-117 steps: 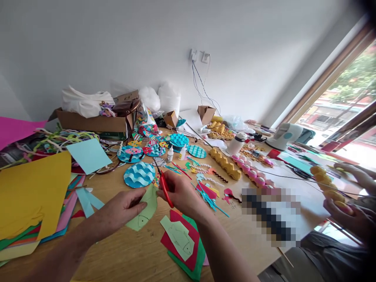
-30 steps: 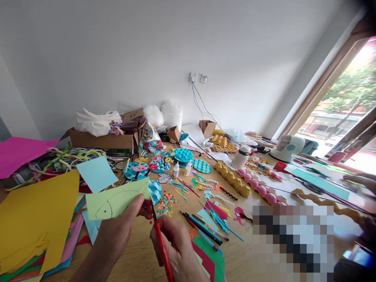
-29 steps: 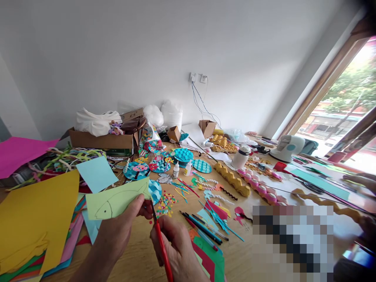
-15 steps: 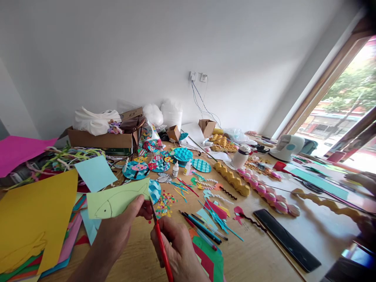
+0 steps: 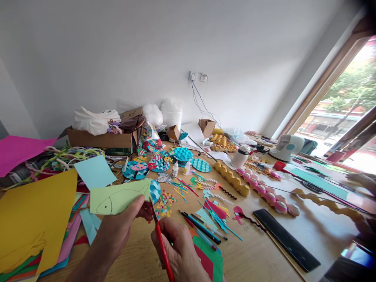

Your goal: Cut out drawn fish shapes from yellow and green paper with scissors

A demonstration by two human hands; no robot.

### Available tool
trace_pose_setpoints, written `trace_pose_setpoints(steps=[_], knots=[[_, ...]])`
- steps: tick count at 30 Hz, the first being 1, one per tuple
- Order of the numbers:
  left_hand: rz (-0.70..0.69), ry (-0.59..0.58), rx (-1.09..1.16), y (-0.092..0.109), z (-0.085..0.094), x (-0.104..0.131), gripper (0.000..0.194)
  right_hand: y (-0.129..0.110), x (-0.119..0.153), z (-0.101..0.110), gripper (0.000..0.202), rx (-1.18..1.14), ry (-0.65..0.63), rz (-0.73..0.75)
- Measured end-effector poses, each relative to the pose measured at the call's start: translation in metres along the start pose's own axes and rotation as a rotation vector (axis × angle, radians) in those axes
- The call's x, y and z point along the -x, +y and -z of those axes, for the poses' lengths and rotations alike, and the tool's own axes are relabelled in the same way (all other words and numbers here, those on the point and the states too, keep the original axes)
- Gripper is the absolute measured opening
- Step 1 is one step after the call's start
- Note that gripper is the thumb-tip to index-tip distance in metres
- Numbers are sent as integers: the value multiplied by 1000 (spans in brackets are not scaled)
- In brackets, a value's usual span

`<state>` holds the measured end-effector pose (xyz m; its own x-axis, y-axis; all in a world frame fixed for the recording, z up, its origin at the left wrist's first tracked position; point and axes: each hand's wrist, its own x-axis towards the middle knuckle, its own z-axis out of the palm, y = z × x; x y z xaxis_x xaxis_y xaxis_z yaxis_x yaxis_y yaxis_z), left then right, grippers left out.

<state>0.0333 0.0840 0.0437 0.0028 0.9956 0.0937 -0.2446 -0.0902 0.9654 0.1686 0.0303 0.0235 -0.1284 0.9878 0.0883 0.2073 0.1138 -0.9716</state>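
My left hand (image 5: 129, 217) pinches a strip of light green paper (image 5: 100, 196) with a fish drawn on it in dark line. The fish's head points left and its tail lies near my thumb. My right hand (image 5: 179, 246) is wrapped round red-handled scissors (image 5: 161, 244). The scissor blades point up and meet the paper's right end, beside my left fingertips; how far apart the blades are is hard to make out. Behind the paper, a blue wavy paper disc (image 5: 154, 190) is partly covered.
A yellow sheet (image 5: 44, 211) and a light blue square (image 5: 95, 172) lie left. Pens (image 5: 202, 229), paper scraps (image 5: 166, 201) and glue bottles (image 5: 175, 170) are ahead. A black phone-like slab (image 5: 286, 239) lies right. Another person's hand (image 5: 362, 182) shows at the right edge.
The green paper has tilted slightly, its left end shifting right and up. My hands and the scissors stay almost in place.
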Motion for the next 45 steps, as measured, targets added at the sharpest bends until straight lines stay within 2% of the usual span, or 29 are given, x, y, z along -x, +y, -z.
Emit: trace_pose_setpoints(steps=[11, 21, 30, 45], knots=[[-30, -68, -86, 2, 0, 2, 20, -1, 1, 1, 49, 1, -25, -45], [-50, -54, -133, -1, 1, 1, 23, -5, 1, 1, 61, 33, -21, -44], [-37, -28, -148, 5, -2, 3, 21, -5, 2, 1, 57, 26, -16, -31], [45, -126, -70, -3, 6, 0, 17, -3, 6, 6, 52, 75, -41, -13]])
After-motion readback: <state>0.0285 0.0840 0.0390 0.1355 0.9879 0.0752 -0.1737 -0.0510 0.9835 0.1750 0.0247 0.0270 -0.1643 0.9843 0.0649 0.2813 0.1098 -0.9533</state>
